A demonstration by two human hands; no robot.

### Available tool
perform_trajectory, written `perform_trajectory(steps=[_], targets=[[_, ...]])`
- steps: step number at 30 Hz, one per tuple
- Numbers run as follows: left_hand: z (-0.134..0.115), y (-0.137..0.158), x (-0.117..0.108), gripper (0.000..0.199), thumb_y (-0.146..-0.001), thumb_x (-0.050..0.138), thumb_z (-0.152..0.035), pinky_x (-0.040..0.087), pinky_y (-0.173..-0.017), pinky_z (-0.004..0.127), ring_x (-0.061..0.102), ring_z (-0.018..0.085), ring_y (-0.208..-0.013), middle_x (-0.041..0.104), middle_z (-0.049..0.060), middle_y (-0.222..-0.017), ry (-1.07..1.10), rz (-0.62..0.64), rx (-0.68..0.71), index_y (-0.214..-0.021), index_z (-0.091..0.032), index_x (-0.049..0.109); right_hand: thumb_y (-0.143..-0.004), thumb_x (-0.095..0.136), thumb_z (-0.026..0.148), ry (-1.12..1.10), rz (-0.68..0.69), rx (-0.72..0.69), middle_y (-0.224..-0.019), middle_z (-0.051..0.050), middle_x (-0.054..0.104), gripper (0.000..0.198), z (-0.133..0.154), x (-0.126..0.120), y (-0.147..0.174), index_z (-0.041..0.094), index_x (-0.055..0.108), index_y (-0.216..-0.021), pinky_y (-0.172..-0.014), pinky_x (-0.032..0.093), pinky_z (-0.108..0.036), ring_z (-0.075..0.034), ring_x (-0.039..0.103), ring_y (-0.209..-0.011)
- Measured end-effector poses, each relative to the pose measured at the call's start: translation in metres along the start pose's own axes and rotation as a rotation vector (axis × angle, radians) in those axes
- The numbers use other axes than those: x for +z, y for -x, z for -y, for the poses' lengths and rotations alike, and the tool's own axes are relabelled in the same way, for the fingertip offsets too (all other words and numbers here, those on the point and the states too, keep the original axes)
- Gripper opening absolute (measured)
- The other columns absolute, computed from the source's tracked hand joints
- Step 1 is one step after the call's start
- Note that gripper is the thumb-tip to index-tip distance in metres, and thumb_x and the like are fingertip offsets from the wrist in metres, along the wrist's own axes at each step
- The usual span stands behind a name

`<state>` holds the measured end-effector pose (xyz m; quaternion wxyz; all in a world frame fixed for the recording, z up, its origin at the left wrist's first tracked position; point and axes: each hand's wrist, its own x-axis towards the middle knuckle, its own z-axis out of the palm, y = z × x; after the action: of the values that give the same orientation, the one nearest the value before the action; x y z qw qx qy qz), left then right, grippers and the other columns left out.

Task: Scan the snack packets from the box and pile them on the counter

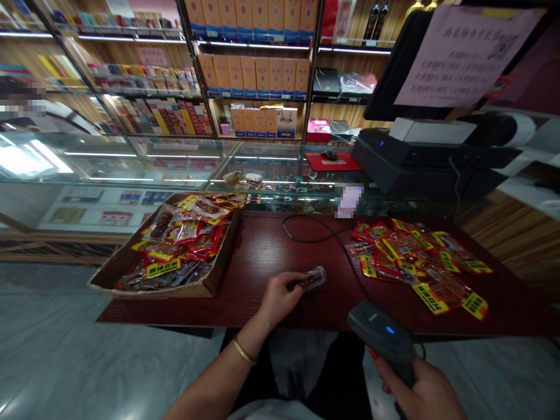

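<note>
Pinched between the thumb and fingers of my left hand (pixel 281 296) is a small clear snack packet (pixel 314 278), just over the dark red tabletop (pixel 262 245). My right hand (pixel 426 388) is wrapped round the handle of a black barcode scanner (pixel 385 338), whose blue light is on. The scanner's head points toward the packet, apart from it. To the left stands an open cardboard box (pixel 221 265) full of red and yellow snack packets (pixel 184 233). A loose pile of similar packets (pixel 406 251) lies on the right of the table.
The scanner's black cable (pixel 286 230) loops across the table. Behind are a glass counter (pixel 280 149), a phone (pixel 349 200), a mouse (pixel 329 155) on a red mat (pixel 312 160) and a monitor (pixel 389 76). Shelves of boxes line the wall. Another person (pixel 52 116) is at far left.
</note>
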<state>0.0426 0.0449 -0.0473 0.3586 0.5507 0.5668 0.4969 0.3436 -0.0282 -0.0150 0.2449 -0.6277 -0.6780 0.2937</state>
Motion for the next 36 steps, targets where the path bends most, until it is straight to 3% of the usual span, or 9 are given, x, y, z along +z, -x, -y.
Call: perform_trajectory(steps=[4,13,19,27,29,31,34,36], targets=[[0.003,0.0,0.001,0.039,-0.072,0.062,-0.006,0.058,-0.084,0.036,0.076,0.027,-0.088,0.082,0.006,-0.098,-0.071,-0.009,0.005,-0.101,-0.022,0.083,-0.084,0.062,0.063,0.025,-0.04,-0.007,-0.05,-0.005,0.074,0.042,0.002,0.006,-0.001,0.03,0.075,-0.062,-0.046,0.054,-0.032,-0.027,0.07,-0.044],[0.011,0.0,0.003,0.031,-0.079,0.063,-0.01,0.059,-0.083,0.029,0.076,0.021,-0.087,0.082,0.006,-0.097,-0.112,0.011,0.031,-0.102,-0.018,0.082,-0.091,0.051,0.068,0.071,-0.138,0.06,-0.074,-0.01,0.082,0.05,0.018,0.016,0.001,0.025,0.075,-0.081,-0.061,0.056,-0.034,-0.031,0.078,-0.069],[0.008,0.0,0.003,0.033,-0.077,0.061,-0.007,0.06,-0.08,0.029,0.076,0.019,-0.081,0.081,0.004,-0.09,-0.156,-0.02,0.04,-0.101,-0.018,0.081,-0.091,0.05,0.065,0.117,-0.086,-0.009,-0.068,-0.008,0.08,0.046,0.022,0.028,-0.012,0.026,0.072,-0.078,-0.062,0.057,-0.035,-0.031,0.078,-0.067],[0.009,0.001,0.003,0.039,-0.078,0.059,-0.008,0.06,-0.087,0.033,0.076,0.02,-0.091,0.081,0.003,-0.096,-0.073,0.025,-0.01,-0.111,-0.02,0.075,-0.091,0.053,0.065,0.066,-0.142,-0.035,-0.069,-0.01,0.08,0.049,0.027,0.032,-0.014,0.023,0.077,-0.084,-0.066,0.059,-0.036,-0.032,0.079,-0.067],[0.008,-0.006,0.013,0.042,-0.079,0.059,-0.009,0.059,-0.088,0.032,0.075,0.019,-0.095,0.08,0.004,-0.101,0.015,0.04,-0.014,-0.118,-0.019,0.069,-0.09,0.054,0.068,0.002,-0.179,-0.027,-0.065,-0.009,0.079,0.052,0.025,0.031,-0.008,0.023,0.079,-0.083,-0.066,0.06,-0.034,-0.03,0.078,-0.064],[0.003,-0.02,0.031,0.036,-0.08,0.059,-0.009,0.058,-0.089,0.031,0.074,0.019,-0.097,0.079,0.005,-0.103,0.083,0.113,0.013,-0.113,-0.018,0.067,-0.089,0.054,0.072,-0.064,-0.226,0.005,-0.062,-0.008,0.078,0.056,0.019,0.028,0.0,0.023,0.079,-0.079,-0.061,0.059,-0.031,-0.028,0.077,-0.06],[-0.015,-0.049,0.076,0.025,-0.083,0.057,-0.011,0.057,-0.087,0.029,0.074,0.019,-0.097,0.078,0.005,-0.104,0.05,0.249,0.103,-0.103,-0.018,0.069,-0.086,0.053,0.079,-0.11,-0.276,0.073,-0.06,-0.007,0.077,0.064,0.009,0.022,0.013,0.022,0.08,-0.075,-0.054,0.057,-0.027,-0.026,0.075,-0.057],[-0.031,-0.069,0.112,0.029,-0.087,0.056,-0.012,0.056,-0.088,0.029,0.073,0.019,-0.099,0.078,0.005,-0.109,-0.077,0.312,0.213,-0.11,-0.02,0.071,-0.08,0.055,0.083,-0.117,-0.267,0.12,-0.057,-0.007,0.077,0.067,0.003,0.017,0.019,0.022,0.081,-0.07,-0.051,0.056,-0.026,-0.026,0.075,-0.054]])
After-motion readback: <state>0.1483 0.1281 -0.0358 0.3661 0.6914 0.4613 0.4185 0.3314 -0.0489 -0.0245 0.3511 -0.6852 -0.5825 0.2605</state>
